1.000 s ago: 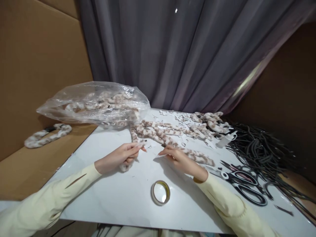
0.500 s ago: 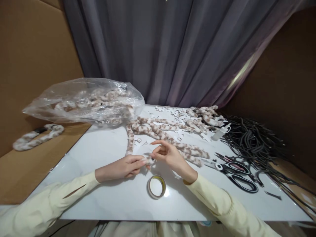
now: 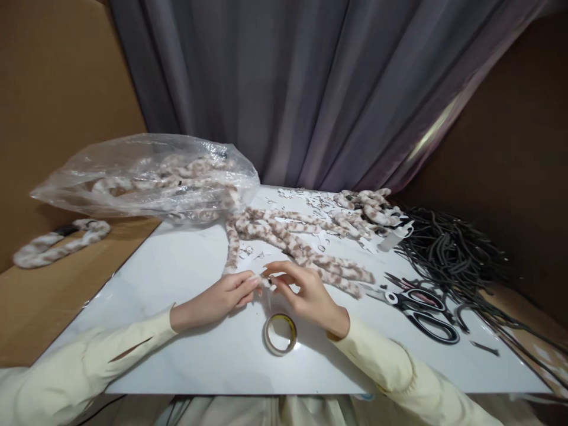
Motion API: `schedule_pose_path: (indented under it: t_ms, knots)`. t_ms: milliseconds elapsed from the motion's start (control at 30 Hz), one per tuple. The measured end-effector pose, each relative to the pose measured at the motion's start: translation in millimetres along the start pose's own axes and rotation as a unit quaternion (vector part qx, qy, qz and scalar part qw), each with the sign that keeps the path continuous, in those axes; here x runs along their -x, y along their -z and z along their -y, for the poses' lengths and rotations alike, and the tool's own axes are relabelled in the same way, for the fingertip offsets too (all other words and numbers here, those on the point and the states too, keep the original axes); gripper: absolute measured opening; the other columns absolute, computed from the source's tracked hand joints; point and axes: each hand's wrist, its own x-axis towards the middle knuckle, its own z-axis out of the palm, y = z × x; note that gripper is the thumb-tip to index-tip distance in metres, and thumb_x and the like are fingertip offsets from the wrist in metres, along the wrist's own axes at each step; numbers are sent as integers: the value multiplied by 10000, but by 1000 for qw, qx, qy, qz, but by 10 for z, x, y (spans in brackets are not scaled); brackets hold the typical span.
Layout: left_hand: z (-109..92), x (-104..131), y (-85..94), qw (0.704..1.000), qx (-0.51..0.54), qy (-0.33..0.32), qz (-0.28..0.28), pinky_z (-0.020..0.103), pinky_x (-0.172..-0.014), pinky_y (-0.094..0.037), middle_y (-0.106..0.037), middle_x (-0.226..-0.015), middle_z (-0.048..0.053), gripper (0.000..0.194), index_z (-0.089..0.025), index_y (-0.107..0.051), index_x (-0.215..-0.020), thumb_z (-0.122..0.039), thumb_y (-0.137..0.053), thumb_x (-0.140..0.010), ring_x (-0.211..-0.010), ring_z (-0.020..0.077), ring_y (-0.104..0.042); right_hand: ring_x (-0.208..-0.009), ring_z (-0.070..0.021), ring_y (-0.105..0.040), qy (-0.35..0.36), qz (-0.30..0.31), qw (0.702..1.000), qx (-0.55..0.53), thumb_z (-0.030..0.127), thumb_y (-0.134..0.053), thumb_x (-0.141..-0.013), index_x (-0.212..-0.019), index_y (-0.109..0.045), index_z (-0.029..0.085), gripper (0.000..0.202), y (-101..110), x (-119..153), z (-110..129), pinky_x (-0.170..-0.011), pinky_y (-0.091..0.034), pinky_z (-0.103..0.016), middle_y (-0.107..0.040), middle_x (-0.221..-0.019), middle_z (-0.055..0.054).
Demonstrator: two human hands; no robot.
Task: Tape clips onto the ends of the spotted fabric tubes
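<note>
My left hand [image 3: 231,296] is closed round the end of a white-and-brown fluffy tube [image 3: 232,247], pinching it between thumb and fingers. The rest of that tube runs away toward the pile behind. At the tube's tip sits a small dark piece, partly hidden by fingertips. My right hand [image 3: 308,296] has its thumb and fingers pinched on this tip from the right, its other fingers curved above. Just in front of both hands a roll of tape [image 3: 280,334] lies flat on the white table [image 3: 199,367].
More fluffy tubes [image 3: 310,254] lie behind my hands. A clear plastic bag [image 3: 133,171] of them stands back left, near a fluffy loop [image 3: 62,242] on cardboard. To the right are scissors [image 3: 426,307], a white bottle [image 3: 393,238] and a heap of black cords [image 3: 448,242].
My right hand has moved slightly left and its fingers have come onto the tube's tip, where they were raised and just apart before. My left hand keeps its hold.
</note>
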Motion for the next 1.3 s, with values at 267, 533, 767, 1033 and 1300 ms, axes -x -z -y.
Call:
schedule_pose_path:
  t_ms: [267,533,767,1033,1300]
  knots:
    - [-3,10,-16,983,-166,-59,-47,242,-580,-311,-409,-599,-44,339,-194,-370,-675,-395,-303,-938,-558,113,-387,-882,-173,-667,-11,-16,998,-56,193,-515,-841,-1024,-574,162,195,-53,0,-24,-805,-537,-311,-696,-955,-90]
    - [51,-11,-31,941,-287,-119,-131,278,-697,-370,-564,-805,33,249,-191,-505,-760,-322,-364,-918,-734,175,-528,-912,-206,-676,-91,-53,978,-181,222,-660,-731,-976,-558,172,270,-153,-4,-153,-842,-550,-364,-708,-949,-95]
    - [79,-47,-31,942,-263,-182,-107,290,-829,-396,-613,-1021,78,206,-196,-590,-811,-283,-424,-894,-968,218,-544,-847,-189,-688,-71,-73,991,-92,183,-597,-761,-982,-563,185,223,-178,13,-155,-799,-563,-365,-717,-910,-63]
    - [96,-63,-28,934,-277,-160,-162,233,-609,-357,-553,-693,14,211,-184,-536,-698,-254,-441,-873,-629,139,-487,-1038,-200,-611,-90,-55,971,-215,207,-597,-771,-994,-574,190,225,-188,-5,-69,-869,-531,-372,-657,-1053,-83]
    - [142,-54,-33,938,-272,-183,-113,260,-737,-407,-633,-882,64,208,-189,-596,-840,-272,-414,-896,-822,179,-565,-930,-199,-637,-155,-38,943,-291,249,-738,-645,-929,-596,172,327,-134,-65,-175,-770,-544,-328,-675,-969,-79]
